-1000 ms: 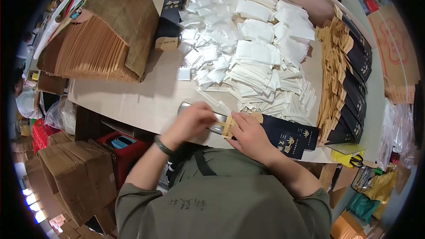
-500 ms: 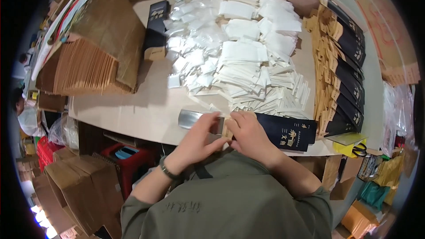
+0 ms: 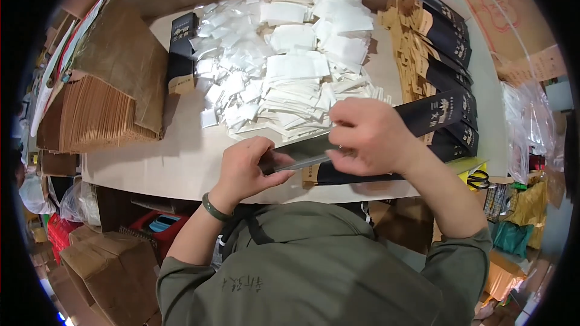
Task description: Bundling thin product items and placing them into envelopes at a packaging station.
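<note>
— How does the grip of the left hand [image 3: 244,169] stand?
— Narrow: thumb and fingers hold one end of a long grey strip [image 3: 309,162], near the centre of the frame.
— And the right hand [image 3: 370,136]?
— Its fingers curl in by the strip's other end, just right of centre. I can't tell whether they pinch it.
— What's close by?
— A dark sleeve [image 3: 336,175] with a tan end, partly covered by the right hand, on the pale surface [image 3: 151,172].
— And farther off?
— White packets [image 3: 296,66] heaped in the upper middle, clear packets [image 3: 226,54] just left of them. An open carton [image 3: 130,63] at the left holds brown sheets [image 3: 96,115]. Black-and-tan sleeves [image 3: 444,39] overlap in a row, upper right.
</note>
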`<state>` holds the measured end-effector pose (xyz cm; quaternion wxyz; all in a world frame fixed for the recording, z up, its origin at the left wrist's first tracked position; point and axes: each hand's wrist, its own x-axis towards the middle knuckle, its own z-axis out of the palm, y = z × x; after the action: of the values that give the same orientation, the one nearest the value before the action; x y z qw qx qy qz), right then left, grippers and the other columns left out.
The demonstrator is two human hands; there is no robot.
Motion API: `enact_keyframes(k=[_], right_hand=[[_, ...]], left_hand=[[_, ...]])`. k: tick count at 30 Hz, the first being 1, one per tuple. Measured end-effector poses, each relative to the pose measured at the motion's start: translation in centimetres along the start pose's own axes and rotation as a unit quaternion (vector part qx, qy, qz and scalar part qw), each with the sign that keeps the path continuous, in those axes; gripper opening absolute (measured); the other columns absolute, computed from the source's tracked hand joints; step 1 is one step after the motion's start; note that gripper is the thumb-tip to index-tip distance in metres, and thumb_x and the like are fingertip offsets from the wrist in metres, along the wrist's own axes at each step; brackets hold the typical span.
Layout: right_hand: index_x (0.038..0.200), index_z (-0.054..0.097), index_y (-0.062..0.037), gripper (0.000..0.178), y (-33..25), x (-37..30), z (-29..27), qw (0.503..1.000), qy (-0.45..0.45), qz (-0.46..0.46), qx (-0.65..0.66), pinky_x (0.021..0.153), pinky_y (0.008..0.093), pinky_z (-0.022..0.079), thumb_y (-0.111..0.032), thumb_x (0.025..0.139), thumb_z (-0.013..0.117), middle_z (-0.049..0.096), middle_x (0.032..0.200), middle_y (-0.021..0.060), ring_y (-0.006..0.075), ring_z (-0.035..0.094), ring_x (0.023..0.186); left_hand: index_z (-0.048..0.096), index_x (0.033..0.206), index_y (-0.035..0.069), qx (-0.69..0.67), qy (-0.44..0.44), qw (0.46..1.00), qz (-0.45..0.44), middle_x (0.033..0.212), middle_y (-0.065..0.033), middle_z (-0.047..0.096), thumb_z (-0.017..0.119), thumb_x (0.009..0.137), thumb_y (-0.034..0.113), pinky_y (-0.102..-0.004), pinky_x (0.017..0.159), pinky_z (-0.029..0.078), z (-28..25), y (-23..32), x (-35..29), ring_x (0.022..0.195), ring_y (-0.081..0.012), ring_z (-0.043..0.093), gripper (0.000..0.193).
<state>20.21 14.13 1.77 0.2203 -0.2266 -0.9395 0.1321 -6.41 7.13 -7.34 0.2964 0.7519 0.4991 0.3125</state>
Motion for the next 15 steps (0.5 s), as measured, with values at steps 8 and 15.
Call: enact_keyframes(k=[8,15], right_hand=[[0.069,0.051,-0.0087,0.027,-1.4,1.0,3.4,0.996,0.036,-0.054,-0.062,0.054,0.0338,0.046,-0.019,0.072,0.076,0.050,0.078,0.0040,0.0213,0.057,0.067],[0.066,0.067,-0.0169,0.016,3.5,-0.3,-3.6,0.971,0.035,-0.041,-0.235,0.053,0.0359,0.048,-0.027,0.074,0.077,0.054,0.068,0.0030,0.0213,0.058,0.063]], left_hand=[[0.055,0.079,0.010,0.157,-0.060,0.981,0.095,0.071,-0.0033,0.062,0.087,0.064,0.031,-0.0353,0.058,0.048,-5.9,1.7,2.6,0.069,-0.0245,0.062,0.041],[0.060,0.094,0.004,0.073,0.017,0.994,-0.081,0.078,-0.0086,0.063,0.086,0.066,0.030,-0.0284,0.064,0.047,-9.3,-2.0,1.4,0.069,-0.0144,0.059,0.046]])
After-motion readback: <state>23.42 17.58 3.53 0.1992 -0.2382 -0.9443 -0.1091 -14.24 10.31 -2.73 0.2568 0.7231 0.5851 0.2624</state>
